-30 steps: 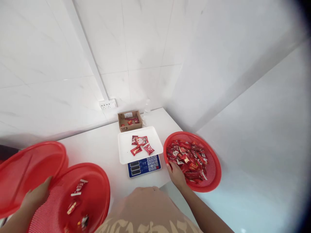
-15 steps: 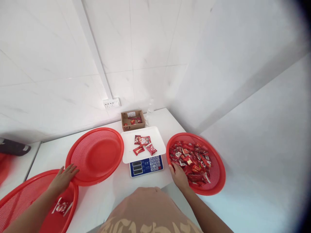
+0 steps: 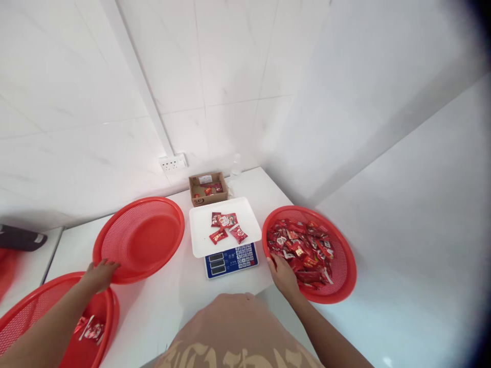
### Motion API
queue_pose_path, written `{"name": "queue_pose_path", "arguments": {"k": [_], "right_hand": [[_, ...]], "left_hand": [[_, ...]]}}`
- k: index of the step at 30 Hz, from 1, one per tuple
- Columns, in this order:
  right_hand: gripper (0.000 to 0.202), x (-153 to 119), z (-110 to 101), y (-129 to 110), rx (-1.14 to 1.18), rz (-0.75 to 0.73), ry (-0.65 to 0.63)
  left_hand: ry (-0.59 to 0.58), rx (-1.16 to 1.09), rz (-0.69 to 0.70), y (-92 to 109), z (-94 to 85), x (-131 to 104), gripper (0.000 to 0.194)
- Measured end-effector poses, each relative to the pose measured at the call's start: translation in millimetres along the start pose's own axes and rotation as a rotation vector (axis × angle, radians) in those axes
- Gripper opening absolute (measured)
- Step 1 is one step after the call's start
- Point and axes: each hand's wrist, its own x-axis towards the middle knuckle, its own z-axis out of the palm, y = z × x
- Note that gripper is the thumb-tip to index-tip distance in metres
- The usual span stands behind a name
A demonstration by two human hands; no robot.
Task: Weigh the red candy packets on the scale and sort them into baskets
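Observation:
My left hand (image 3: 100, 275) is closed over the near-left rim of a round red plastic basket (image 3: 155, 244) with mesh sides and nothing in it. My right hand (image 3: 283, 275) grips the left rim of another red basket (image 3: 350, 271), its fingers partly hidden inside. Many red-wrapped candies (image 3: 301, 250) fill that basket. Between the two stands a blue digital scale (image 3: 232, 261) with a white tray (image 3: 201, 225) on top. Several red candy packets (image 3: 238, 233) lie on the tray. Below my left forearm is a third red basket (image 3: 111, 319) holding a few candy packets (image 3: 94, 329).
Behind the scale, a small cardboard box (image 3: 209, 189) holds some red packets. A white socket strip (image 3: 173, 162) is on the tiled wall. At the far left lies a dark cylindrical object (image 3: 21, 238). The white table (image 3: 153, 317) ends in front of my body.
The basket without candies has shifted left and slightly away, with my left hand now lower on its rim. My right hand stays on the candy basket's rim.

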Motion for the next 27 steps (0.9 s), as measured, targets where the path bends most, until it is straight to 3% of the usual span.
{"name": "queue_pose_path", "arguments": {"k": [4,9,12,14,18,24,27], "right_hand": [[0.048,0,0,-1,-0.013,-0.012,0.015],[0.049,-1,0,-2,-0.035,0.006,0.011],[0.049,-1,-1,-4,-0.05,0.012,0.011],[0.048,-1,-1,-5,-0.054,0.015,0.012],[0.05,-1,-3,-7,-0.049,0.024,0.008],[0.048,-1,-5,-9,-0.03,0.044,0.015],[0.048,-1,-6,-11,-0.044,0.05,-0.001]], "left_hand": [[-0.006,-0.017,0.064,56,-16.1,16,0.055],[0.123,-0.139,0.313,175,-25.0,46,0.06],[0.121,-0.199,0.478,245,-23.9,62,0.081],[0.075,-0.162,0.507,278,-24.0,75,0.096],[-0.002,-0.098,0.529,303,-28.6,101,0.106],[-0.054,-0.092,0.54,299,-37.0,118,0.095],[-0.043,-0.14,0.525,298,-37.0,120,0.079]]}}
